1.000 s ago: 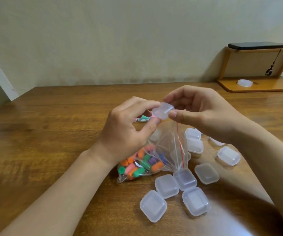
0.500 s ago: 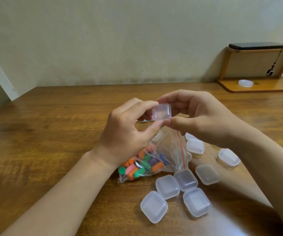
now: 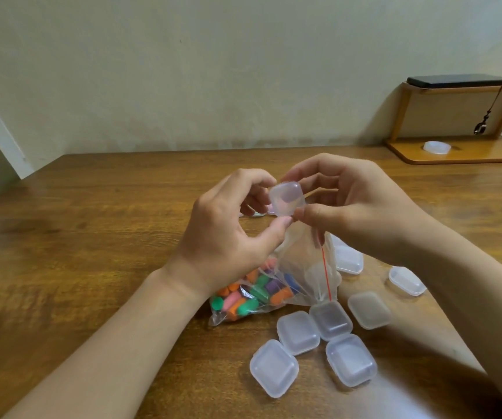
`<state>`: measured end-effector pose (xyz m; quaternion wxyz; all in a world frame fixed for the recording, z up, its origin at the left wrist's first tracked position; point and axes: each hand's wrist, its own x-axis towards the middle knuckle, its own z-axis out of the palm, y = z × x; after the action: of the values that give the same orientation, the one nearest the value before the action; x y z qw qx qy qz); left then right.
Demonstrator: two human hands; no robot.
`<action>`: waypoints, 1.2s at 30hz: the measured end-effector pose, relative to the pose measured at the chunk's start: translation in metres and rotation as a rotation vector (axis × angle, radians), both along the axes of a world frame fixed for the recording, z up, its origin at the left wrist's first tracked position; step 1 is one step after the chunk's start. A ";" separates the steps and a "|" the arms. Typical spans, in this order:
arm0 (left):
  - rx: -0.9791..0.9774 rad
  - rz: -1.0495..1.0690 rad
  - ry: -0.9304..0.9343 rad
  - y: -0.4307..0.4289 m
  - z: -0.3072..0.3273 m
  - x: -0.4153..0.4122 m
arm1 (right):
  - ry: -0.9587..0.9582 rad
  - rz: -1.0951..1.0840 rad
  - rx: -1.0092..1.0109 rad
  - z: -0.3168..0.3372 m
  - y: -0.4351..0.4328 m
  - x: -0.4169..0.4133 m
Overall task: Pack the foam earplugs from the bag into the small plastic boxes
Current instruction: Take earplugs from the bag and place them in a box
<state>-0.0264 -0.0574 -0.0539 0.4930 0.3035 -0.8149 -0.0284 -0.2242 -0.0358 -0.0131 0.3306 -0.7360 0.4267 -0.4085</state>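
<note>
1. The light is soft, warm and fairly even; nothing is harshly bright or deeply dark.
2. Below and right of the bag (image 3: 274, 285), the wooden table (image 3: 92, 237) carries a pale patch of glare, and fainter sheen streaks lie far to the bag's left.
3. A soft-edged shadow darkens the table right of the bag.
4. Wide-angle distortion bows the table's far edge behind the bag.
5. Detail around the bag is sharp, while the shelf (image 3: 485, 152) far behind and to the right looks slightly softer.
</note>
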 end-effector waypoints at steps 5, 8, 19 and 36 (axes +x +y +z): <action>0.093 -0.045 0.086 0.000 -0.001 -0.002 | 0.011 -0.014 -0.035 0.000 0.001 0.001; 0.048 -0.034 0.077 -0.001 0.000 -0.002 | -0.024 -0.063 0.039 0.000 0.000 0.002; -0.011 -0.056 0.012 -0.005 -0.003 0.000 | 0.052 -0.064 -0.001 -0.004 0.000 0.005; 0.598 -0.067 0.504 -0.003 0.007 -0.004 | 0.025 0.008 0.040 -0.002 0.005 0.006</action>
<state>-0.0300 -0.0601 -0.0464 0.5663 0.3906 -0.6334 -0.3544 -0.2179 -0.0304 -0.0152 0.3412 -0.7360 0.4360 -0.3895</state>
